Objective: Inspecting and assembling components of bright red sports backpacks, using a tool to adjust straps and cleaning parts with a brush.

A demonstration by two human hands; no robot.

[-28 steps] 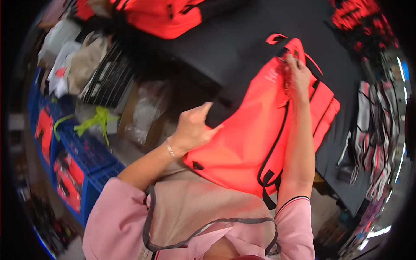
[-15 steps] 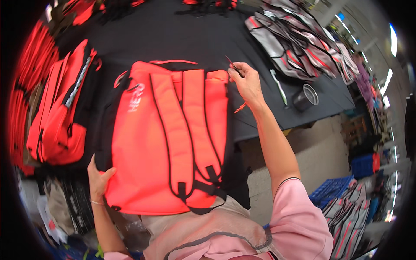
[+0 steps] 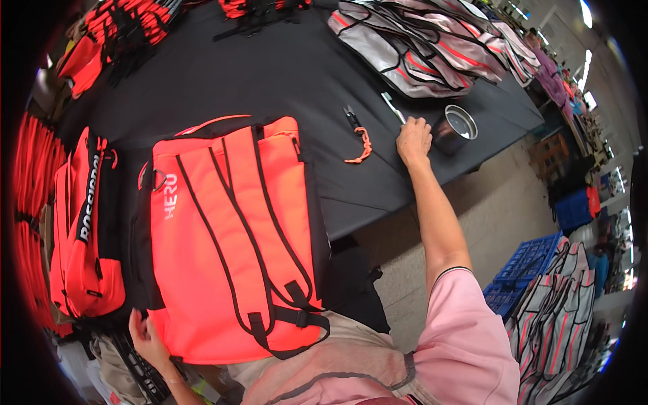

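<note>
A bright orange-red backpack [image 3: 202, 283] with black trim lies before me, shoulder straps facing up, its lower end against my apron. Beside its lower left corner is my left hand [image 3: 148, 341], fingers apart and holding nothing. Out to the right, my right hand [image 3: 414, 142] is closed on the handle of a toothbrush [image 3: 391, 106]; the white head end sticks out past the fingers. Small thread snips [image 3: 351, 116] with an orange cord [image 3: 364, 145] lie on the black cloth between backpack and right hand. Just right of that hand stands a dark cup [image 3: 453, 131].
Another orange-red backpack [image 3: 84, 250] stands at the left, near stacked orange-red pieces [image 3: 37, 175]. Grey bags with black and orange trim [image 3: 425, 50] are piled at the far right of the black-covered table [image 3: 270, 74]. A blue crate [image 3: 520, 270] is at the lower right.
My right hand has put the snips down on the table and moved right onto the toothbrush. My left hand has loosened from the backpack's lower left corner.
</note>
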